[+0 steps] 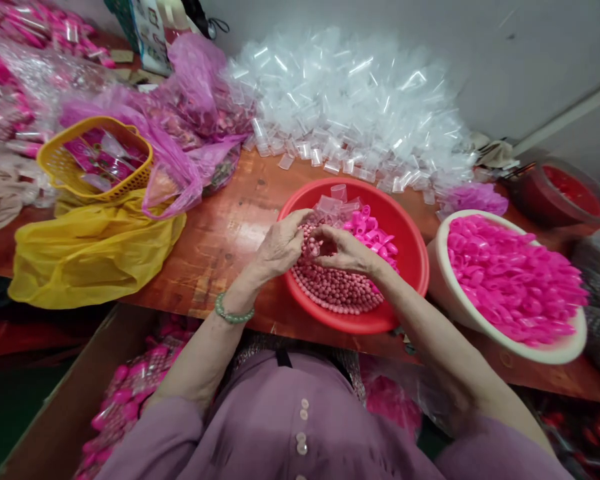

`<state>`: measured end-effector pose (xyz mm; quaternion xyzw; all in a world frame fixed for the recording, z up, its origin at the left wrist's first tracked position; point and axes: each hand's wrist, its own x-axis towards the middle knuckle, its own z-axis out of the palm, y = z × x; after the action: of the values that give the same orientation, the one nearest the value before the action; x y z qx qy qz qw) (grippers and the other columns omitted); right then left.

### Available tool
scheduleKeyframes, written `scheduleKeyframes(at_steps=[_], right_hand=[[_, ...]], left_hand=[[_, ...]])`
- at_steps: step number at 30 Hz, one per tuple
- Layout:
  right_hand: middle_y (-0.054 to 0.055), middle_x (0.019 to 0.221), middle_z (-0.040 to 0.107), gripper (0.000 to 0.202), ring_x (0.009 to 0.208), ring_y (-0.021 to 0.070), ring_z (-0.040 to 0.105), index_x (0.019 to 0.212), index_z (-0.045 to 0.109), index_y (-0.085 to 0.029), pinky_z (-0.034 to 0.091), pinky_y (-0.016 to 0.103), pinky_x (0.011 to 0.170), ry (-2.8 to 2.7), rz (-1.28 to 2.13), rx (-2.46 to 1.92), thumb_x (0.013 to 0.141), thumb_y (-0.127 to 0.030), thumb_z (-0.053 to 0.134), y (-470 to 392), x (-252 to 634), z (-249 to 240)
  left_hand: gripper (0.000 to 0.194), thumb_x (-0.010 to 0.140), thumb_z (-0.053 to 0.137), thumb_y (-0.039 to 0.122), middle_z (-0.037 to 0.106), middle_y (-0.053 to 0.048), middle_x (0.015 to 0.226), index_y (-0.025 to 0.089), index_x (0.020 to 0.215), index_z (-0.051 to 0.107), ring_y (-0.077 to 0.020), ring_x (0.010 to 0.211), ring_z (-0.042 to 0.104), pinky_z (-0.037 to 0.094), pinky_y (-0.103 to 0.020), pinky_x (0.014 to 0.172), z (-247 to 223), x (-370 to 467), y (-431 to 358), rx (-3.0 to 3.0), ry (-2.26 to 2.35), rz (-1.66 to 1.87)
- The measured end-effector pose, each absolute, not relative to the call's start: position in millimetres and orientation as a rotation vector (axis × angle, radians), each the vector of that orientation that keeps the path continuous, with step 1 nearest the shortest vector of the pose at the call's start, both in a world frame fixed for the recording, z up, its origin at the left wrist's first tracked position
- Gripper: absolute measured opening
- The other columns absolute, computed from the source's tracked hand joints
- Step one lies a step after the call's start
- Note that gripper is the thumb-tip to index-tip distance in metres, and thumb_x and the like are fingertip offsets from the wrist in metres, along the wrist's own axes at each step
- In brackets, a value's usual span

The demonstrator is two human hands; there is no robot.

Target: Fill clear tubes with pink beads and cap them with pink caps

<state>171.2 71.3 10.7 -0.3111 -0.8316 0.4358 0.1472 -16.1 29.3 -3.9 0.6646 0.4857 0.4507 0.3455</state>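
Over the red basin (416,267) my two hands meet at a strand of pink beads (309,241). My left hand (281,245), with a green bead bracelet (234,316) on its wrist, pinches the strand from the left. From the right, my right hand (349,251) curls thumb and fingers in a ring, with the tips closed at the same beads. Coiled below them in the basin are dusky pink bead strands (337,290). Bright pink plastic pieces (373,233) and several clear plastic sleeves (333,205) lie at the basin's back.
A white tub (510,353) heaped with pink plastic parts (510,280) stands right. Behind is a large pile of clear plastic sleeves (350,100). Left are a yellow basket (100,190), a yellow bag (95,253) and purple bags (200,133). Below the table's edge sits a box of pink items (125,393).
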Motion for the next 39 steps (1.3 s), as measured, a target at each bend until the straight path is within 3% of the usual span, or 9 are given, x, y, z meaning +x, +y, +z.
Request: scheduleKeyframes(at_steps=[3,6,11,17,24,30,34,39], right_hand=[[0.002,0.093,0.059,0.034,0.071,0.0120,0.053,0.110,0.060,-0.019,0.046,0.026,0.066,-2.324,1.189,-0.886,0.080,-0.031,0.069,64,182,28],[0.002,0.093,0.060,0.033,0.071,0.0116,0.054,0.109,0.064,-0.020,0.048,0.026,0.065,-2.283,1.198,-0.859,0.081,-0.036,0.072,60,190,38],[0.005,0.098,0.068,0.040,0.083,0.0159,0.062,0.116,0.068,-0.019,0.053,0.031,0.075,-2.197,1.309,-0.889,0.081,-0.037,0.075,57,202,40],[0.004,0.106,0.069,0.063,0.086,0.0157,0.066,0.131,0.060,-0.026,0.058,0.034,0.080,-1.850,1.605,-0.838,0.073,-0.035,0.083,55,209,40],[0.008,0.116,0.071,0.056,0.098,0.0198,0.068,0.121,0.066,-0.023,0.057,0.036,0.085,-1.781,1.609,-0.892,0.070,-0.036,0.085,56,209,32],[0.004,0.095,0.071,0.056,0.079,0.0156,0.065,0.119,0.068,-0.020,0.056,0.032,0.075,-1.841,1.484,-0.999,0.069,-0.040,0.085,59,214,29],[0.005,0.098,0.072,0.052,0.088,0.0185,0.066,0.117,0.069,-0.019,0.055,0.036,0.083,-1.841,1.316,-1.074,0.072,-0.043,0.082,60,228,33],[0.007,0.093,0.073,0.047,0.084,0.0207,0.065,0.112,0.071,-0.016,0.054,0.036,0.079,-1.963,0.992,-1.296,0.077,-0.045,0.076,64,257,32]], left_hand=[[0.055,0.082,0.060,0.022,0.059,-0.014,0.139,0.016,0.135,0.054,-0.0266,0.131,0.054,0.041,-0.043,0.113,-1,-23,28,1.577,0.981,1.089],[0.057,0.080,0.069,0.030,0.064,-0.015,0.127,0.014,0.133,0.055,-0.0258,0.119,0.060,0.046,-0.044,0.105,4,-18,27,1.417,0.766,0.933],[0.036,0.077,0.075,0.032,0.067,-0.007,0.094,0.011,0.105,0.068,-0.0171,0.090,0.063,0.049,-0.038,0.093,13,-3,24,1.311,0.679,0.876],[0.037,0.074,0.077,0.029,0.071,-0.007,0.097,0.013,0.107,0.069,-0.0167,0.092,0.064,0.050,-0.035,0.091,18,5,16,1.147,0.774,1.082],[0.020,0.073,0.076,0.025,0.063,0.000,0.082,0.014,0.085,0.064,-0.0114,0.081,0.060,0.050,-0.027,0.081,23,10,16,1.180,0.765,1.078],[0.023,0.076,0.075,0.027,0.060,0.001,0.080,0.015,0.089,0.059,-0.0092,0.074,0.057,0.049,-0.023,0.073,20,14,13,1.221,0.806,1.095],[0.027,0.078,0.074,0.026,0.066,-0.002,0.088,0.016,0.099,0.061,-0.0124,0.084,0.065,0.053,-0.029,0.084,19,15,11,1.186,0.755,1.117],[0.029,0.078,0.076,0.025,0.073,-0.005,0.091,0.015,0.103,0.067,-0.0159,0.089,0.070,0.055,-0.033,0.089,16,10,8,1.091,0.684,1.130]])
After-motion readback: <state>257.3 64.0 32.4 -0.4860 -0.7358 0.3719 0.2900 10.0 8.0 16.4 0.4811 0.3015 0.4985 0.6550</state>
